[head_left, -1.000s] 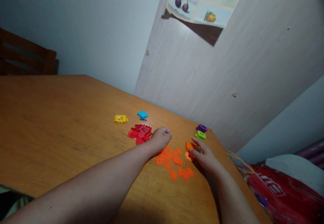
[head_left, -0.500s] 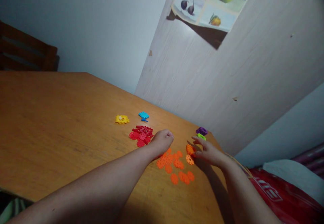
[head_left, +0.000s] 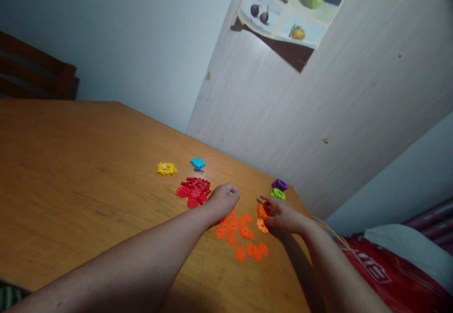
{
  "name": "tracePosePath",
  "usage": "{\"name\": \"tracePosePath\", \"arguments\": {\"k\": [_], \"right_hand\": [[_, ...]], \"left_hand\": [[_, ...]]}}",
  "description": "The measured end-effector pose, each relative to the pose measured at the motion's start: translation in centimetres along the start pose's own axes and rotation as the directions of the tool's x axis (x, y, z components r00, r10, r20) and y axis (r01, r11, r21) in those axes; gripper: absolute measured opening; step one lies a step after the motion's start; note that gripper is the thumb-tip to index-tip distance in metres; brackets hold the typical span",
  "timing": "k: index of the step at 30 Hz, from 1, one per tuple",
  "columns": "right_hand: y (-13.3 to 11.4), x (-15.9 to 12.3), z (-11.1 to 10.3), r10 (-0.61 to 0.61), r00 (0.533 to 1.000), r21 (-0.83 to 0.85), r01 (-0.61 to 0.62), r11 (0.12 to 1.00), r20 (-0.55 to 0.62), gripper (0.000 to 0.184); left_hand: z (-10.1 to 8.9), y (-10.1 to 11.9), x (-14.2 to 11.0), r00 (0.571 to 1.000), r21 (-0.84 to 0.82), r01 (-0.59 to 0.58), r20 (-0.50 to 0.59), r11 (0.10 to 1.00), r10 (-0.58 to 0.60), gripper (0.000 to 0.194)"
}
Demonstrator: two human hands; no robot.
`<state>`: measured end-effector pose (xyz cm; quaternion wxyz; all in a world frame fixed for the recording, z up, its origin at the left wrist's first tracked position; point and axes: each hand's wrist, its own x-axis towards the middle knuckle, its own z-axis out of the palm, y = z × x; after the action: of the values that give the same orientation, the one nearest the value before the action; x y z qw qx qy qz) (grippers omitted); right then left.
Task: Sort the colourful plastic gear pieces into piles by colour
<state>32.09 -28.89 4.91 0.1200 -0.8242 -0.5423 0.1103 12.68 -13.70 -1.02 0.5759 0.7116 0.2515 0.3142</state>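
Note:
Several flat orange gear-shaped pieces (head_left: 244, 237) lie spread on the wooden table (head_left: 88, 171). My left hand (head_left: 222, 200) rests as a closed fist at their left edge, beside a pile of red pieces (head_left: 193, 191). Whether anything is inside the fist stays hidden. My right hand (head_left: 283, 216) sits at the right edge of the orange group, fingers curled around an orange piece (head_left: 262, 210). A green piece (head_left: 278, 193) and a purple piece (head_left: 279, 184) lie just beyond its fingertips.
A yellow piece (head_left: 166, 168) and a blue piece (head_left: 197, 163) lie farther back on the table. A pale wood-grain wall panel with a fruit poster (head_left: 290, 11) rises behind the table's far edge. Red fabric (head_left: 389, 275) lies off the table at the right. A dark wooden chair (head_left: 35, 79) stands at the left.
My right hand has shifted slightly left and closed on the orange piece by the green one. The left fist has stayed in place.

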Motion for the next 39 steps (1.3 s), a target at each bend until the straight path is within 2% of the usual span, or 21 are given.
{"name": "tracePosePath", "arguments": {"k": [5,11,14,18,22,27,30,39], "right_hand": [[0.7,0.5,0.3,-0.012,0.999,-0.018,0.013,1.0,0.048,0.084],[1.5,1.0,0.8,-0.058,0.997,-0.05,0.06,0.997,0.041,0.078],[1.3,1.1,0.8,-0.025,0.999,-0.084,0.029,0.996,0.048,0.073],[1.4,1.1,0.8,0.027,0.998,-0.133,-0.02,0.991,0.056,0.054],[3.1,0.9,0.6,0.072,0.997,-0.123,-0.068,0.99,0.029,0.036],[6.4,0.7,-0.1,0.12,0.993,-0.083,-0.12,0.989,-0.012,0.041],[8.0,0.9,-0.7,0.155,0.988,-0.085,-0.157,0.984,-0.028,0.038],[9.3,2.3,-1.3,0.153,0.987,0.007,-0.153,0.988,-0.054,0.034]], "left_hand": [[0.0,-0.2,0.2,1.0,0.02,-0.007,0.006,1.0,0.007,0.011],[-0.1,-0.2,0.2,1.0,0.028,-0.011,0.018,1.0,0.01,0.012],[-0.1,-0.2,0.1,1.0,0.021,-0.002,0.022,1.0,0.002,0.012],[-0.1,-0.4,0.2,1.0,-0.004,0.012,0.016,1.0,-0.012,0.012],[0.0,-0.9,0.4,1.0,-0.007,-0.007,0.027,1.0,0.007,0.012],[-0.2,-1.0,0.4,0.999,-0.007,-0.016,0.038,1.0,0.016,0.012],[-0.3,-0.9,0.3,0.999,0.002,-0.011,0.044,1.0,0.011,0.012],[-0.5,-0.3,-0.1,0.999,0.025,-0.027,0.044,0.999,0.026,0.013]]}}
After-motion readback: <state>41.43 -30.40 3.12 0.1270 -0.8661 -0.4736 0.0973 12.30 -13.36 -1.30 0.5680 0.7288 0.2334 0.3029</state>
